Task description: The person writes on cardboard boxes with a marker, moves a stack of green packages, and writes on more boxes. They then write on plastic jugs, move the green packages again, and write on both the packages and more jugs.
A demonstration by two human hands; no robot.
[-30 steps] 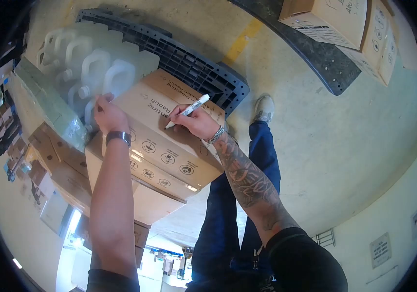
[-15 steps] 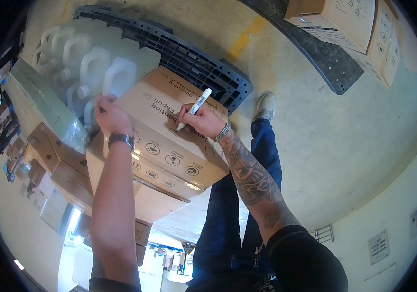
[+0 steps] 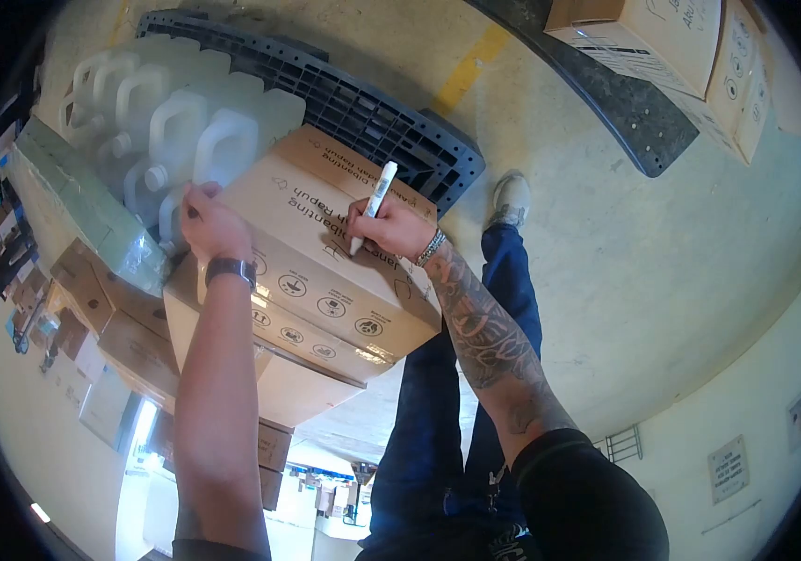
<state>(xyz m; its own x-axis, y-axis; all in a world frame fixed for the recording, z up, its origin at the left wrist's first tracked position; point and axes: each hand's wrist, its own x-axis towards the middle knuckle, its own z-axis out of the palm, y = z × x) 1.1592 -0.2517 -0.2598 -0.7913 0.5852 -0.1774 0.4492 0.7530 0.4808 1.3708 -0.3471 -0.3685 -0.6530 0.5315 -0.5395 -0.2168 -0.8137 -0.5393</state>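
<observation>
A brown cardboard box [image 3: 325, 294] with printed text and icons stands below me. My right hand [image 3: 396, 227] grips a white marker [image 3: 381, 192], its tip touching the box's top face beside dark handwritten strokes. At the box's upper left edge is my left hand [image 3: 215, 224], its fingers curled by the corner; whether it holds anything is hidden. A watch is on the left wrist and a chain bracelet on the right one.
Translucent plastic jugs [image 3: 180, 126] stand on a black pallet [image 3: 363, 112] beyond the box. A green taped box [image 3: 92, 206] is at left. More cartons [image 3: 653, 42] sit on another dark pallet [image 3: 648, 131] at upper right. My shoe [image 3: 512, 200] is on the floor.
The marker tip has moved slightly right along the box, and the marker stands more upright. More dark strokes show by its tip. My left hand is nearly unmoved.
</observation>
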